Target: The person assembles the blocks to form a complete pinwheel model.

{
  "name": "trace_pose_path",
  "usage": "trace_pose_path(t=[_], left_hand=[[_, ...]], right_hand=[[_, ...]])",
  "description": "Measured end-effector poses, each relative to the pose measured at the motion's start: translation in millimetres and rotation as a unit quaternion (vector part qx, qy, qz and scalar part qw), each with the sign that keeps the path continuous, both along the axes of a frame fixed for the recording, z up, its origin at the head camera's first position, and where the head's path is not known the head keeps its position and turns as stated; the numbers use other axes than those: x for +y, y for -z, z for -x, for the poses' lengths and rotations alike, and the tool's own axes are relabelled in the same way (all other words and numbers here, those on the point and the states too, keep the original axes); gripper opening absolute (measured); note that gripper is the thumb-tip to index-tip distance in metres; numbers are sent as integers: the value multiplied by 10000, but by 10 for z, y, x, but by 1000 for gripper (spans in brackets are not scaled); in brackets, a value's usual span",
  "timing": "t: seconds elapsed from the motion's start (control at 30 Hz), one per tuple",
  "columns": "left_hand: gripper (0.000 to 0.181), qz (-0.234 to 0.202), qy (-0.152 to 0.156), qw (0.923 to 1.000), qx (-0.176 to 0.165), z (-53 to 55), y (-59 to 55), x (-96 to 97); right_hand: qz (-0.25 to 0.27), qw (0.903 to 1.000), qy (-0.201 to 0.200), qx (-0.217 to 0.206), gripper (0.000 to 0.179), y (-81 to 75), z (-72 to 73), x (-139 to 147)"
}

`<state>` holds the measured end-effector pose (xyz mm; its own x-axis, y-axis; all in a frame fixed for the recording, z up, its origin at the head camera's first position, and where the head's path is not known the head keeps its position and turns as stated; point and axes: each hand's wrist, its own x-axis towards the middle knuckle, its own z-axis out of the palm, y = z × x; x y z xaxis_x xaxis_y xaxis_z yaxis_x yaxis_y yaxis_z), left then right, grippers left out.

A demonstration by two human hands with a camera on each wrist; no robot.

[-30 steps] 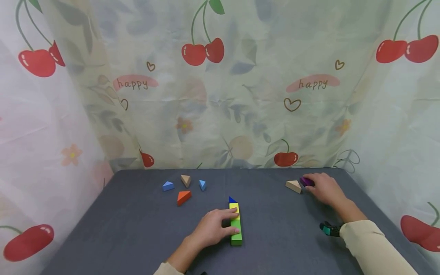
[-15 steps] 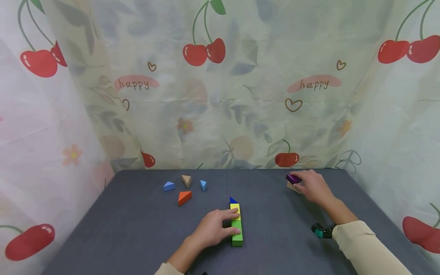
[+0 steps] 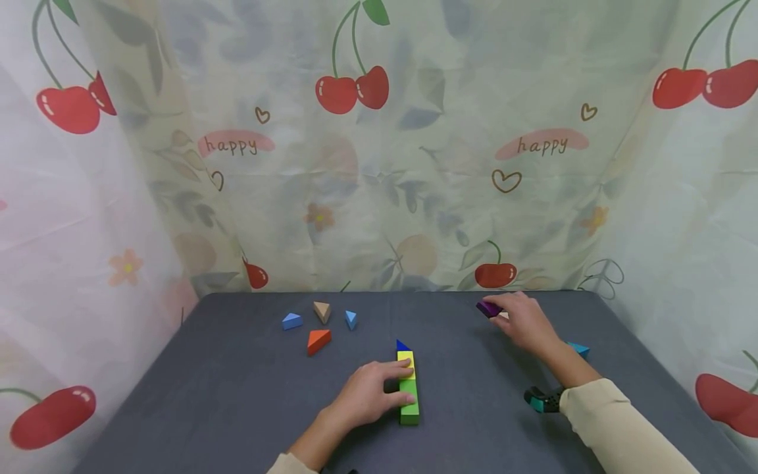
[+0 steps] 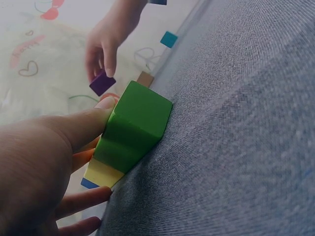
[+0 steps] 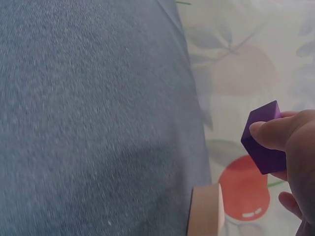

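My right hand [image 3: 527,322] pinches a purple block [image 5: 263,140] between thumb and fingers, raised above the table's far right part. Below it, mostly covered by that hand in the head view, lies a tan wooden block [image 5: 205,209]. My left hand [image 3: 367,392] rests against a straight row of blocks at the table's middle. Its thumb touches the green block [image 3: 409,415] and its extended fingers lie at the yellow block [image 3: 405,356]. A dark blue triangular block [image 3: 402,345] ends the row at the far side.
Several loose triangular blocks lie back left: an orange-red one [image 3: 318,341], a tan one [image 3: 322,311] and light blue ones, such as the blue block [image 3: 291,321]. A teal block [image 3: 579,349] sits behind my right wrist. Patterned curtains [image 3: 379,197] stand around the dark grey table [image 3: 237,408].
My right hand has lifted the purple block and carried it left over the tan block. The teal block has come into view behind that wrist. My left hand stays in place.
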<state>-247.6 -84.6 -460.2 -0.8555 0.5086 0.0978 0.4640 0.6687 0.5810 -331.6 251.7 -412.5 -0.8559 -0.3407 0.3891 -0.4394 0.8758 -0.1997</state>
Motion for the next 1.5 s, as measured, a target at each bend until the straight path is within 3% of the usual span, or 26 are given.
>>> trace_pose_path(t=[0.6, 1.5], left_hand=[[53, 88, 1, 10000, -21, 6, -17, 1], [52, 80, -18, 9999, -66, 16, 3, -2]], right_hand=[[25, 9972, -737, 120, 42, 42, 51, -323], [-331, 9947, -884, -419, 42, 110, 91, -787]])
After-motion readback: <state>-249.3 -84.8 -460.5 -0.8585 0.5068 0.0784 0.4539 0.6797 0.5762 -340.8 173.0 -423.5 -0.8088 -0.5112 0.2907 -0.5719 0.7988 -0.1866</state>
